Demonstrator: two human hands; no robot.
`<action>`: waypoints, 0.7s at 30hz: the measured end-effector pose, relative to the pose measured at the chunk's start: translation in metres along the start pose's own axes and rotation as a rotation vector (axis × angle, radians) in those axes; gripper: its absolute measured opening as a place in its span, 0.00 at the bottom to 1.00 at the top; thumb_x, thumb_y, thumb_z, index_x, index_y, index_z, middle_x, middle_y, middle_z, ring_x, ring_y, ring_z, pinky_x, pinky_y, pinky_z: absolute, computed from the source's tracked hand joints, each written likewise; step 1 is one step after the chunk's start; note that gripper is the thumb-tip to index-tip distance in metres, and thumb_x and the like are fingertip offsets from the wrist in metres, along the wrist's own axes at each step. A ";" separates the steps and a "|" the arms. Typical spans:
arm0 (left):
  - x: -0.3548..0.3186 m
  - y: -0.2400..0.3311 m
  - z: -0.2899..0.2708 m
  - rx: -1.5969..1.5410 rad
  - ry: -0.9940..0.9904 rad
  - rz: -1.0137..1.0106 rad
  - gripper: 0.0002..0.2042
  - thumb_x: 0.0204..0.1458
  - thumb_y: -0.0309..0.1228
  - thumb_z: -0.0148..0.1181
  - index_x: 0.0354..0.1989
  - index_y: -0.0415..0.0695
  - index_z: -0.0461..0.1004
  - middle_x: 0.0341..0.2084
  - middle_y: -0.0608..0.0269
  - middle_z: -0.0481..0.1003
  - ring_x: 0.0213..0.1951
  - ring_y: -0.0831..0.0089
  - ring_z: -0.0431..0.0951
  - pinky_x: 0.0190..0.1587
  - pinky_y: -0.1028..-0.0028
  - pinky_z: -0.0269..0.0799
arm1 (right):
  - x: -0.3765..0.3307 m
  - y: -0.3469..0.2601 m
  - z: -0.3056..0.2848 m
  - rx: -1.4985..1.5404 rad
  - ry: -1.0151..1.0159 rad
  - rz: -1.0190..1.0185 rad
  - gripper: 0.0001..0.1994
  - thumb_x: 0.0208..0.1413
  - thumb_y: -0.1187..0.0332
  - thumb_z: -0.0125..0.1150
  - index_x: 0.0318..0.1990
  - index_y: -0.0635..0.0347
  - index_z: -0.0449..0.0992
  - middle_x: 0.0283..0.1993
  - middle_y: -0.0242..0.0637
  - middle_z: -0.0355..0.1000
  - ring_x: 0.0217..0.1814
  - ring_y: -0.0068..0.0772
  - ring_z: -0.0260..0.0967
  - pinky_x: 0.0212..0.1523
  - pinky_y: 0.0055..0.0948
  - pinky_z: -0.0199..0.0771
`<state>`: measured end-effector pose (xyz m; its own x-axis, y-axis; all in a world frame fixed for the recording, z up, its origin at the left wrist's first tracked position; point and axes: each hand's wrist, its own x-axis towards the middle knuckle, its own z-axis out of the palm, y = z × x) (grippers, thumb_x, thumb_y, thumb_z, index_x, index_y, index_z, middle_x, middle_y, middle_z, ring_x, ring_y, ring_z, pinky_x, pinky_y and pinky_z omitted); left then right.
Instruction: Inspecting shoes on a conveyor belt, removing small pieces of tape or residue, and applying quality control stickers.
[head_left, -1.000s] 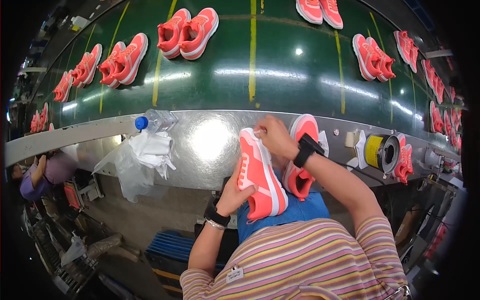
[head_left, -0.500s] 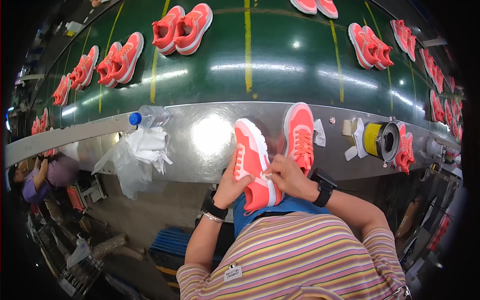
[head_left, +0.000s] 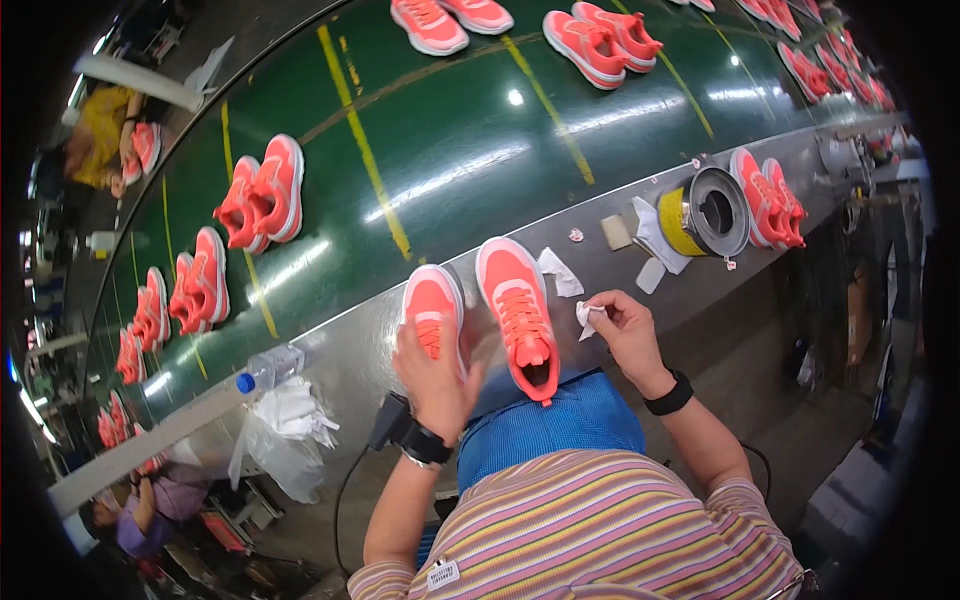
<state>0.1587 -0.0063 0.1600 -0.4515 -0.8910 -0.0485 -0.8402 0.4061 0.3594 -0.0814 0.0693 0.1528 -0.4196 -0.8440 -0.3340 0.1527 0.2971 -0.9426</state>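
The metal worktop [head_left: 358, 350] is smooth and shiny, the belt [head_left: 450, 130] glossy, the bottle [head_left: 278, 367] clear plastic, the shoes [head_left: 517, 300] matt and cloth-like.

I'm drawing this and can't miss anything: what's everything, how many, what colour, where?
belt: 1, green, top
belt shoes: many, coral, on belt
ledge: 1, grey, below belt
near shoes: 2, coral, middle
bottle: 1, clear, blue cap, ledge left
bag: 1, clear, ledge's front left
cloths: several, white, by bag
tin: 1, yellow, ledge right
tin-side shoes: 2, coral, right of tin
pad: 1, beige, left of tin
scrap: 1, white, beside near shoes
rag: 1, white, in right hand
people: 2-plus, yellow and purple tops, left
shirt: 1, striped, bottom
left hand: 1, black wristband, over left near shoe
right hand: 1, black wristband, pinching rag
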 end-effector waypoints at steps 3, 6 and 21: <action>0.013 0.048 -0.004 -0.190 -0.267 0.382 0.36 0.35 0.33 0.67 0.58 0.52 0.60 0.59 0.42 0.50 0.58 0.39 0.51 0.55 0.49 0.55 | 0.008 0.029 -0.008 0.031 0.073 0.030 0.06 0.50 0.79 0.55 0.37 0.66 0.72 0.31 0.29 0.71 0.31 0.16 0.67 0.32 0.17 0.66; 0.007 0.059 0.025 -0.061 -0.390 0.353 0.32 0.34 0.28 0.68 0.52 0.48 0.64 0.58 0.43 0.52 0.56 0.42 0.57 0.55 0.54 0.60 | 0.020 0.054 0.002 -0.039 0.073 0.005 0.05 0.49 0.78 0.56 0.35 0.65 0.73 0.28 0.30 0.71 0.29 0.16 0.66 0.31 0.18 0.66; -0.011 0.023 0.020 -0.390 -0.295 0.032 0.23 0.29 0.24 0.70 0.36 0.45 0.65 0.58 0.47 0.50 0.55 0.46 0.61 0.50 0.59 0.67 | -0.010 0.073 0.023 -0.314 -0.312 -0.322 0.03 0.47 0.76 0.56 0.30 0.62 0.74 0.27 0.42 0.66 0.29 0.41 0.67 0.30 0.31 0.66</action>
<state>0.1382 0.0166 0.1505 -0.5885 -0.7609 -0.2733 -0.6747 0.2760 0.6846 -0.0455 0.0891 0.0870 -0.1084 -0.9925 -0.0566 -0.2342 0.0808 -0.9688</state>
